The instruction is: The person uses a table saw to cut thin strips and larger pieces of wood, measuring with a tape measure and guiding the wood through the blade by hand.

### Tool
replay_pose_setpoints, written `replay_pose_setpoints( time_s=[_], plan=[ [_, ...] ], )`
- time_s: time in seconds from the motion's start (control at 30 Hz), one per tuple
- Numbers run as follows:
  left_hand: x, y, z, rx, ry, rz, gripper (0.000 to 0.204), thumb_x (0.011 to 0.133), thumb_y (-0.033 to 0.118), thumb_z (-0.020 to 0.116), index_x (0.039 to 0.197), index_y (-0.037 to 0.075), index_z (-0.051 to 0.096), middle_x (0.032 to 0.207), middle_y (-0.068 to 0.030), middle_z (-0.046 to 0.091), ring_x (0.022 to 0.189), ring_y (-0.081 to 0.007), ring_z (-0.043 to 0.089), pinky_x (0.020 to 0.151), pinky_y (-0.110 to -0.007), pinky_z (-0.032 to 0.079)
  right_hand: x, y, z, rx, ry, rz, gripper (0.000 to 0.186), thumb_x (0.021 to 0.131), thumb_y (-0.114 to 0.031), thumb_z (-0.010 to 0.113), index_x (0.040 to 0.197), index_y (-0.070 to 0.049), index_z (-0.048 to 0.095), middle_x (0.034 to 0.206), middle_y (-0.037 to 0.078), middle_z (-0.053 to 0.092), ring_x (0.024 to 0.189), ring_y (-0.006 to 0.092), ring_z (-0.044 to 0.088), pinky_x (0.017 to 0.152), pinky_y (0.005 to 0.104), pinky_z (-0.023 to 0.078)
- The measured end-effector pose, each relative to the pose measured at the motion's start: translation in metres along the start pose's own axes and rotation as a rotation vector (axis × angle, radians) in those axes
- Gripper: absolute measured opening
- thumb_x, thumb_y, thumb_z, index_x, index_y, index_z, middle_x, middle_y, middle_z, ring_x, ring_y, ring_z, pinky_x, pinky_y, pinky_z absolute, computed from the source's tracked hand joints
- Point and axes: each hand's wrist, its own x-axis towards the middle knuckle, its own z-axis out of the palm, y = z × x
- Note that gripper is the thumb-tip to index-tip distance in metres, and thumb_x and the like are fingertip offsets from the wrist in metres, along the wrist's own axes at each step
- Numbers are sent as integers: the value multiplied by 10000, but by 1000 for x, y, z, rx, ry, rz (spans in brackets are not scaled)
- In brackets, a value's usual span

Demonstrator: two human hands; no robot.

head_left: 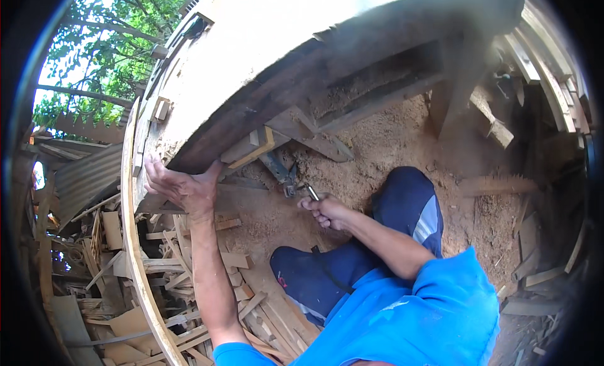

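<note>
At the near left corner of a large workbench [245,32] with a pale, brightly lit top, my left hand [189,188] grips the edge. Its thumb is spread away from the fingers along the front side. Lower and to the right, my right hand [326,212] is closed round a short shiny metal rod [312,192], whose lower end is hidden in the fingers. Just beyond the rod, a dark metal fitting [283,176] hangs below the bench, close to a wooden block [255,149] on the frame. What the rod is part of cannot be made out.
Sawdust [371,136] covers the ground under the bench. Scrap wood [182,265] is heaped at the left, behind a long curved wooden strip [131,234]. More boards [547,64] lean at the far right. My bent knees [409,199] are close to the bench frame.
</note>
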Motion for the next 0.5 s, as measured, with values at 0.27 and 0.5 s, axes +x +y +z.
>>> replay_pose_setpoints(
  time_s=[0.27,0.5],
  plan=[
    [29,94,56,-222,100,-98,1266,472,537,935,1416,43,250,1400,-235,360,1352,-391,347,1093,-684,218,138,16,3,562,115,50,174,1009,-153,473,1040,-89,632,633,-31,379,463,95,315,382,266,242],
    [10,19,15,-66,123,-72,1235,502,594,908,1414,44,286,1397,-199,385,1330,-385,373,1104,-671,218,-7,-16,-1,2,-196,65,224,1044,-227,493,1184,-97,609,618,-76,336,465,65,295,403,247,261]
  ],
)
